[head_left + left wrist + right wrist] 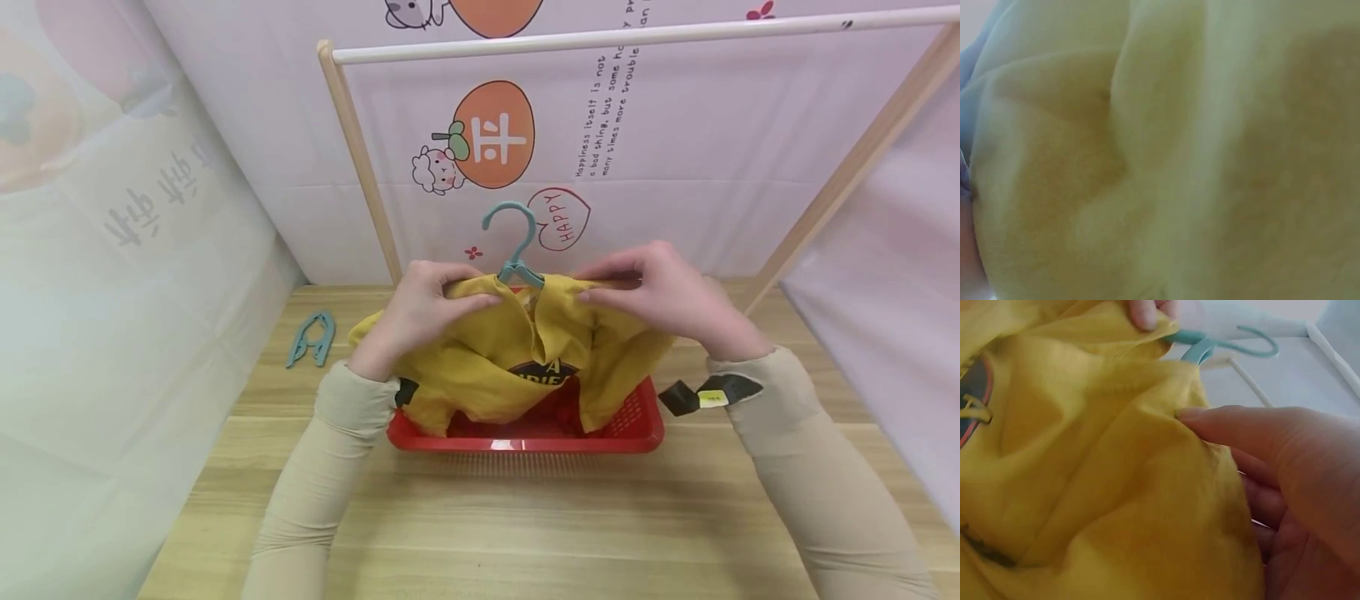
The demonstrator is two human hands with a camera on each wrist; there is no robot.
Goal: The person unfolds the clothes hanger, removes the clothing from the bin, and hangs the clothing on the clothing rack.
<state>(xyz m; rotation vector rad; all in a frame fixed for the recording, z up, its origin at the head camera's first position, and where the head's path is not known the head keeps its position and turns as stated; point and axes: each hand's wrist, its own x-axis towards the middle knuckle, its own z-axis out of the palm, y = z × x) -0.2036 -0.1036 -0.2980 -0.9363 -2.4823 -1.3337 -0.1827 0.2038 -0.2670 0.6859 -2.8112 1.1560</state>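
A yellow shirt (480, 379) with a dark printed patch hangs over a red basket (525, 446). Out of its neck rises the hook of a teal hanger (516, 242); the hanger's arms are hidden inside the cloth. My left hand (420, 308) pinches the shirt's left shoulder between thumb and fingers. At the other shoulder, my right hand (663, 292) grips the cloth, thumb in front and fingers behind, as the right wrist view shows with the shirt (1116, 475) and hanger hook (1247, 347). Yellow cloth (1166, 156) fills nearly all of the left wrist view.
Another teal hanger (312, 337), folded, lies on the wooden table (480, 533) to the left. Behind the basket stands a rack with a white rail (600, 40) and wooden posts. Printed white cloth (675, 167) covers the walls.
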